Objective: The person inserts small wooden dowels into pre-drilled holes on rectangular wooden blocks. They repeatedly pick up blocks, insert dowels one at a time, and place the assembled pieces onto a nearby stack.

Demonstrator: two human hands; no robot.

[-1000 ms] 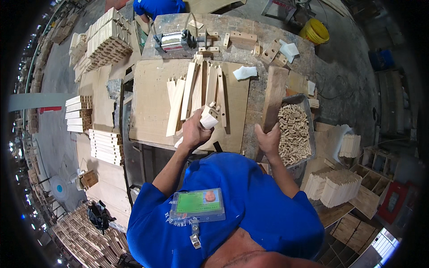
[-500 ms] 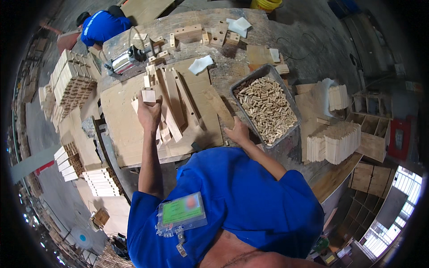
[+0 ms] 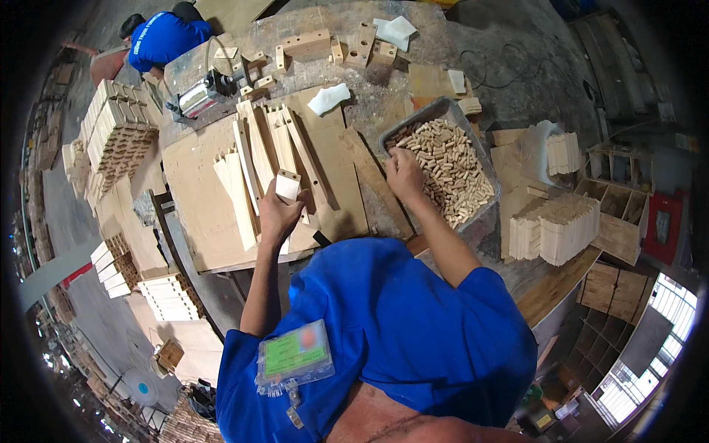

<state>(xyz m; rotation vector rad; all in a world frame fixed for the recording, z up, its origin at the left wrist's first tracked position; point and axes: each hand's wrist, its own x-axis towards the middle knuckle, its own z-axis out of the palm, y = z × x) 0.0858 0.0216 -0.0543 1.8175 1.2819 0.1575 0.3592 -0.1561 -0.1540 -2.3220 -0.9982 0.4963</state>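
My left hand [image 3: 278,215] is wrapped round a pale wooden bar [image 3: 287,184], held upright with its drilled end facing up. At the left side of a grey plastic tray [image 3: 492,171], my right hand [image 3: 406,176] has its fingers drawn together over the wooden dowels [image 3: 450,166]. Whatever its fingertips hold is hidden. Beyond my left hand, several long wooden bars [image 3: 255,151] lie loosely on a cardboard sheet [image 3: 192,192], some with holes along them.
A clamp-like metal tool [image 3: 198,97] and drilled wooden blocks [image 3: 306,44] stand along the table's far side. White foam pieces [image 3: 329,99] lie about. Stacked wooden parts [image 3: 557,229] stand right, more [image 3: 122,133] left. Another person [image 3: 168,40] in blue bends at the far left.
My left hand has drawn a bar away from the pile, rightward and toward me. My right hand has moved from the table beside the tray up to the dowels.
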